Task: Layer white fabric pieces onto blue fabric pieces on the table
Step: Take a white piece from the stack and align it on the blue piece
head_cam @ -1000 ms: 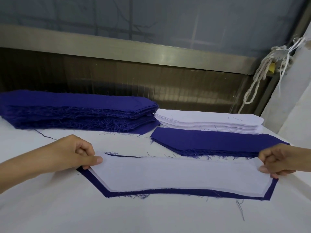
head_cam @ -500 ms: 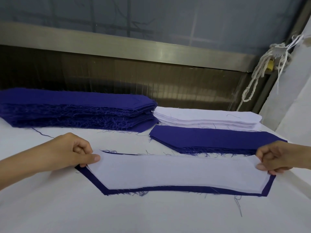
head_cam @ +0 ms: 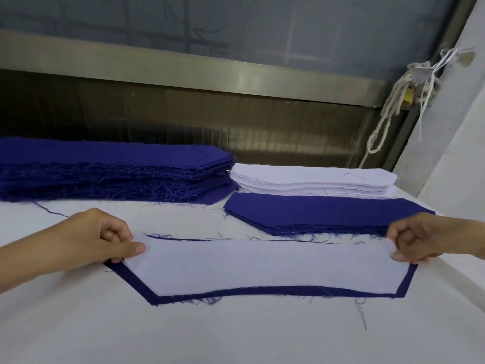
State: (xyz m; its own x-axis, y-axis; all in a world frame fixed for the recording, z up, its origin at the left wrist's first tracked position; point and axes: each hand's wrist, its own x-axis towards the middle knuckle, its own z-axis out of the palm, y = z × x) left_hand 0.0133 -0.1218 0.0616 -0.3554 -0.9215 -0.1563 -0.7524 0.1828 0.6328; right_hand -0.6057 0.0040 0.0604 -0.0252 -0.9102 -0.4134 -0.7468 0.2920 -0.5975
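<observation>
Two hands pinch the white piece (head_cam: 262, 266): the left hand (head_cam: 99, 240) at its left end, the right hand (head_cam: 425, 240) at its right end. It lies flat on the blue piece (head_cam: 262, 291) on the table (head_cam: 236, 334).

Soft, even light is washing the white table (head_cam: 236, 337), glare is glinting off the far metal rail (head_cam: 236, 74), and wide-angle distortion is bending straight lines near the edges.
</observation>
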